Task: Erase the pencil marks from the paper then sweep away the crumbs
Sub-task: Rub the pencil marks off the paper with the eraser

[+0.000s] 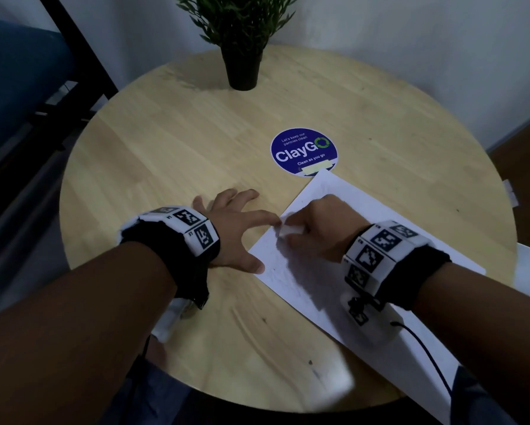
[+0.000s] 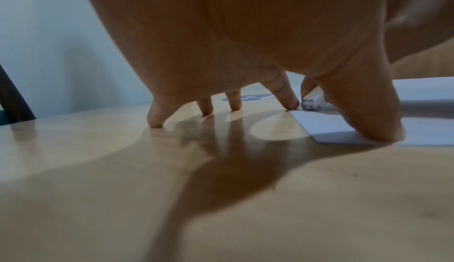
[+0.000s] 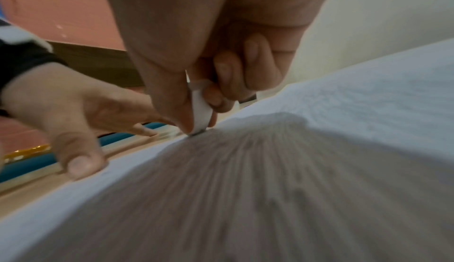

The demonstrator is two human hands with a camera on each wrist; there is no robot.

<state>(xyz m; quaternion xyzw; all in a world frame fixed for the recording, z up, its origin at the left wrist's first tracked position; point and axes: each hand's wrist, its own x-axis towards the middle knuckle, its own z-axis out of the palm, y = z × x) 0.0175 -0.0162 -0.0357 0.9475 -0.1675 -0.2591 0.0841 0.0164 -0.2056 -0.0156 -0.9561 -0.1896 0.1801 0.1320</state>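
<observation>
A white sheet of paper (image 1: 343, 210) lies slanted on the round wooden table (image 1: 165, 142), right of centre. My right hand (image 1: 315, 228) pinches a small white eraser (image 1: 289, 230) between thumb and fingers. The eraser's tip (image 3: 199, 128) presses on the paper (image 3: 368, 95) near its left edge. My left hand (image 1: 236, 228) is spread flat, fingers straight. Its thumb (image 2: 368, 114) and index fingertip (image 2: 291, 104) hold down the paper's left edge (image 2: 326, 126); the other fingers rest on bare wood. The eraser (image 2: 310, 103) shows just past the index finger. Pencil marks are too faint to make out.
A potted plant (image 1: 242, 41) stands at the table's far edge. A round blue ClayGo sticker (image 1: 303, 151) lies on the wood just beyond the paper's far corner. The table's rim curves close on the left and near side; a dark frame (image 1: 73, 50) stands at the left.
</observation>
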